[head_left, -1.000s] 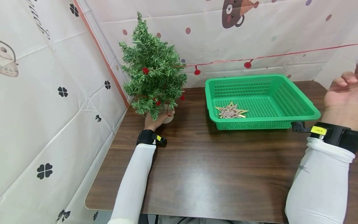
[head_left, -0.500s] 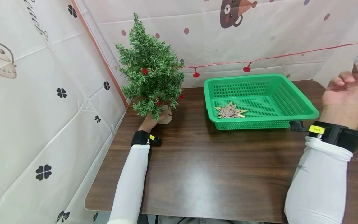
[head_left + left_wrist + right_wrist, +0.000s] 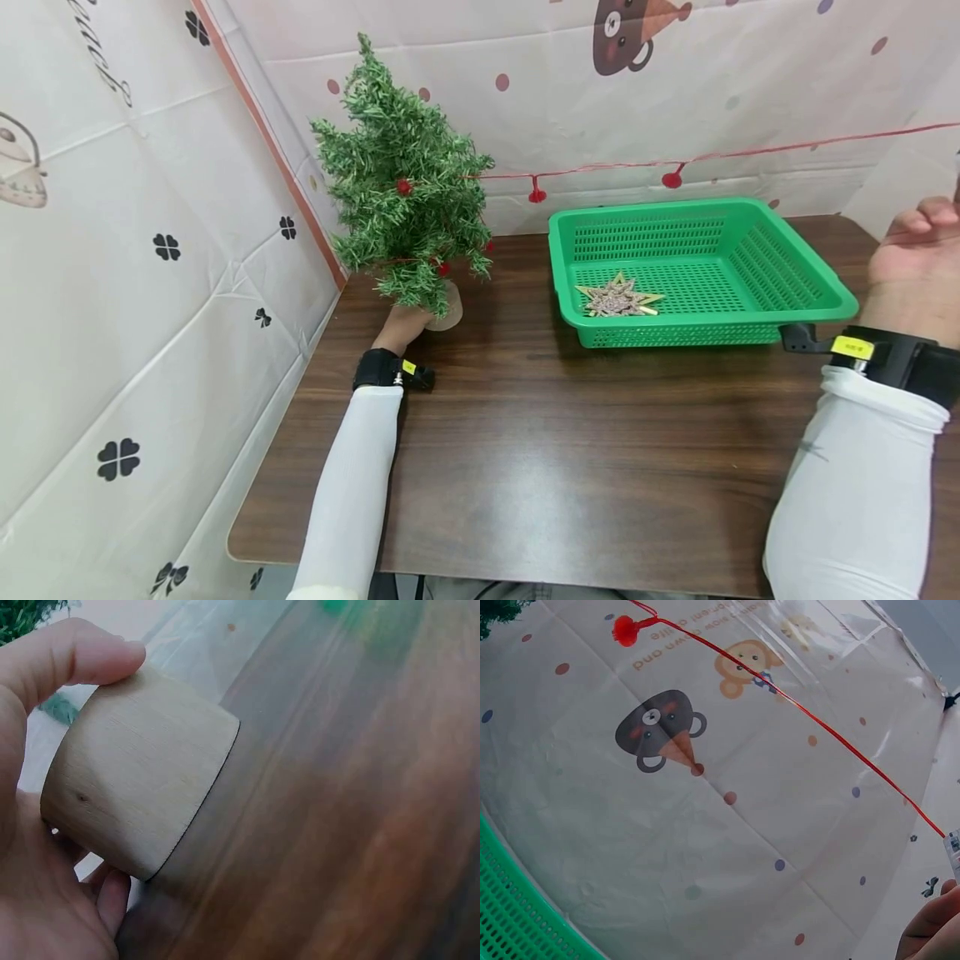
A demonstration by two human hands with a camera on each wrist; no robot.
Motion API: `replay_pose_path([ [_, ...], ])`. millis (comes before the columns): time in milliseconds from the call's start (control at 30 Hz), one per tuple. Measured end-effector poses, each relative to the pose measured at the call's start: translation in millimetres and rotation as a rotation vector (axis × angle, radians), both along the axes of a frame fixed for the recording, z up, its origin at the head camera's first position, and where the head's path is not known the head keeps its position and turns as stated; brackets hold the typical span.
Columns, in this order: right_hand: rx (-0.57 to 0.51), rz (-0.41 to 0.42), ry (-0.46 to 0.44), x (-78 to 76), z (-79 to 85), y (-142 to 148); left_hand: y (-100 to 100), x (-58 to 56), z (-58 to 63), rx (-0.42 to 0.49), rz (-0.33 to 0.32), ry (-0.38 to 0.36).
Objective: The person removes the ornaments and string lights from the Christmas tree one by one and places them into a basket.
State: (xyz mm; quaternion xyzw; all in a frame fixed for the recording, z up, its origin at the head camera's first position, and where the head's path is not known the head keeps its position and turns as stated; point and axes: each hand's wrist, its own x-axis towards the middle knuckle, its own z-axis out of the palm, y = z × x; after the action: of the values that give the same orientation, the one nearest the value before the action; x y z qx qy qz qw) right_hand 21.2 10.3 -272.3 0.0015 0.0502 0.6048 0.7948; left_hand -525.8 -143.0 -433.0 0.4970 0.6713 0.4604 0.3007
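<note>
Head view shows the small green tree (image 3: 408, 158) at the table's (image 3: 570, 467) back left, red string (image 3: 795, 147) running from its branches toward the right hand (image 3: 918, 246). The left hand (image 3: 405, 325) is clamped round the tree's wooden base (image 3: 142, 772), thumb over its upper edge. The right hand, partly cut off, seems to pinch a clear case (image 3: 952, 851) at the string's end. A hard tug there could tip the tree if the base slipped, or drag the string loose; a red pom-pom (image 3: 672, 178) could catch on the green basket (image 3: 712, 320), where star ornaments (image 3: 618, 296) lie, if the string sagged. Script on the wall sheet (image 3: 750, 67), upper left, looks like "Peach", partly cut off; upside-down print in the right wrist view seems to include "down and". Yellow tags (image 3: 853, 347) on the wrist straps are too small to read.
</note>
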Motion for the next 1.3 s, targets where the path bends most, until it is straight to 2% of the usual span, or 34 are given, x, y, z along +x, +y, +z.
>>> replay_pose_path([
  [167,0.041,-0.021,0.098,-0.3,-0.9,0,-11,9.2,15.0,0.058,-0.048,-0.132],
  [267,0.024,-0.042,0.075,-0.6,-1.6,0,-17,15.2,23.8,0.021,-0.034,-0.155],
  [333,0.002,-0.053,0.043,-0.7,-1.4,0,-17,17.7,26.4,0.007,-0.02,-0.139],
  [433,-0.006,-0.079,0.006,-1.0,-1.3,1,-14,18.8,26.2,0.032,-0.02,-0.102],
  [567,0.027,-0.096,0.013,-0.1,-2.2,1,-3,9.0,7.6,0.041,0.034,-0.006],
  [667,0.03,-0.099,0.012,1.0,-2.7,0,5,1.7,-6.5,0.021,0.1,0.081],
  [767,-0.005,-0.103,-0.02,1.4,-2.2,1,6,2.6,-7.8,0.014,0.157,0.13],
  [967,-0.033,-0.121,-0.032,0.6,-2.2,1,4,7.4,-5.8,-0.03,0.27,0.152],
  [1067,-0.028,-0.102,-0.014,-1.2,-1.3,1,4,7.5,-5.5,-0.041,0.282,0.145],
  [1133,-0.05,-0.073,-0.037,-3.3,-0.5,1,4,6.1,-5.8,-0.037,0.274,0.142],
  [1233,-0.095,-0.024,-0.098,-7.4,1.3,3,4,3.9,-6.2,-0.042,0.26,0.143],
  [1300,-0.142,-0.002,-0.177,-9.9,3.0,5,4,3.0,-5.9,-0.045,0.25,0.148],
])
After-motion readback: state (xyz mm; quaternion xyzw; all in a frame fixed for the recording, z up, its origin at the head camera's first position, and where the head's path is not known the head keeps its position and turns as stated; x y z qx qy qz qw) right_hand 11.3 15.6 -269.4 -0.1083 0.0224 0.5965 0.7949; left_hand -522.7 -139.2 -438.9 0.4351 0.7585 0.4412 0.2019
